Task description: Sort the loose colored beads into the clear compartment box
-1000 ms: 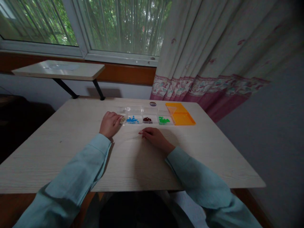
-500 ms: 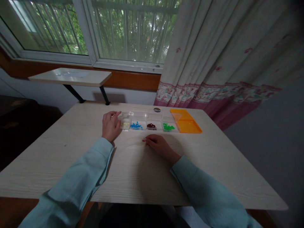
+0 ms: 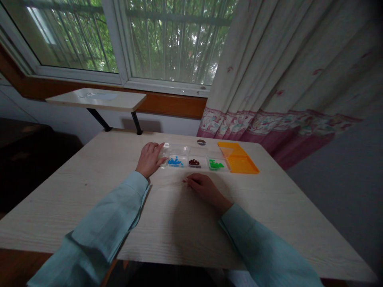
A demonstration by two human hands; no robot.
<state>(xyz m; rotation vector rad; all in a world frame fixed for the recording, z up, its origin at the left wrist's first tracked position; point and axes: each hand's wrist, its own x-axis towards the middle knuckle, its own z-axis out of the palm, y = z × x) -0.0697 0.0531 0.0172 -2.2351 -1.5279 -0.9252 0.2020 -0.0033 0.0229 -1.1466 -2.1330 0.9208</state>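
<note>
My left hand (image 3: 149, 159) rests palm down at the left end of a clear plastic compartment tray (image 3: 178, 150), thumb and fingers apart over its edge. The front row of the tray holds small blue pieces (image 3: 175, 161), dark brown pieces (image 3: 194, 163) and green pieces (image 3: 216, 164); the leftmost compartment is largely hidden by my left hand. Just in front of the tray, my right hand (image 3: 206, 189) is closed in a pinch low over the table. Something tiny shows at its fingertips, too small to name.
An orange two-part lid (image 3: 239, 158) lies against the tray's right end. Behind the tray is a round dark spot (image 3: 201, 142) on the pale wooden table (image 3: 119, 223). A raised shelf (image 3: 98, 99) on black legs stands at the back left, by the window and curtain (image 3: 254, 87).
My left hand has moved right onto the tray's end, covering the pale pieces in the leftmost compartment. My right hand keeps its pinch in nearly the same place. The view has shifted slightly.
</note>
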